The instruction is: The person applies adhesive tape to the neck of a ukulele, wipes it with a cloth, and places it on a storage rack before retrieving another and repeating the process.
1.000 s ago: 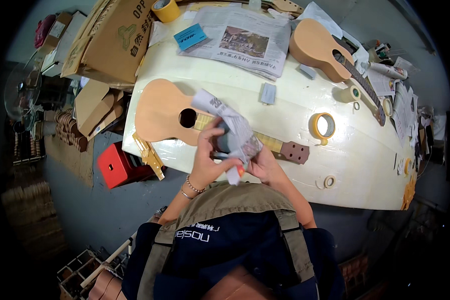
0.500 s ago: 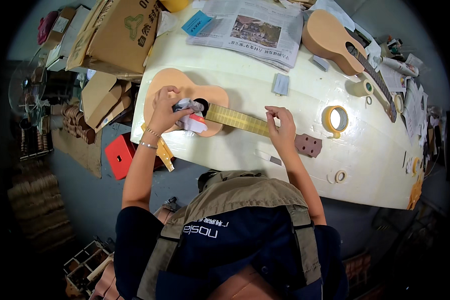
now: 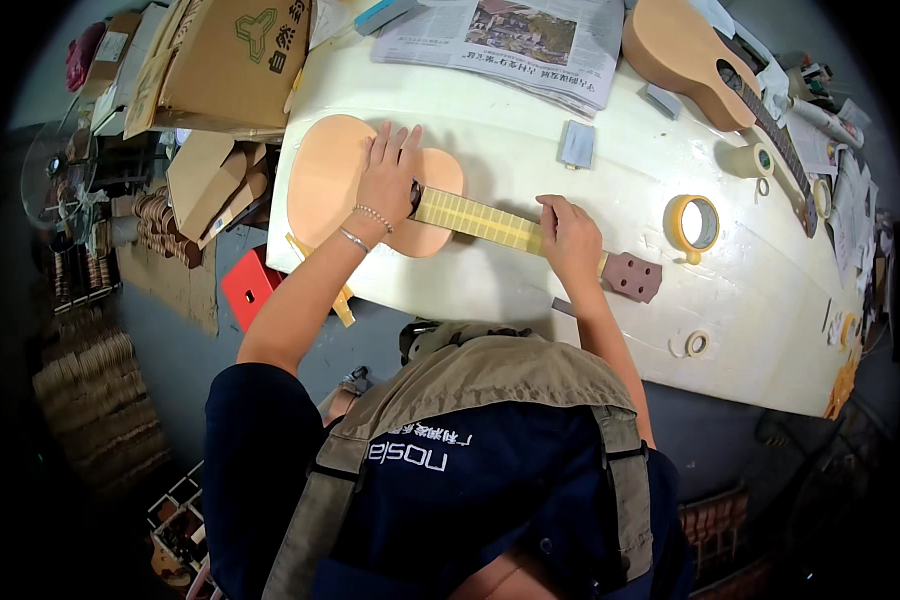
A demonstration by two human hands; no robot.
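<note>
An unfinished ukulele lies across the table, its pale wooden body to the left. Yellow tape covers its fretboard, and the brown headstock with several peg holes points right. My left hand rests on the body with fingers stretched out, partly covering the dark sound hole. Whether anything lies beneath that palm is hidden. Close to the headstock, my right hand is closed round the neck, its fingers together.
Newspapers and a sanding pad lie beyond the neck. At right are a yellow tape roll, smaller rolls and a second ukulele. A cardboard box stands far left, above a red box.
The crumpled white and red wad under my left hand is out of sight. That hand has flattened onto the body beside the sound hole. My right hand has closed on the neck.
</note>
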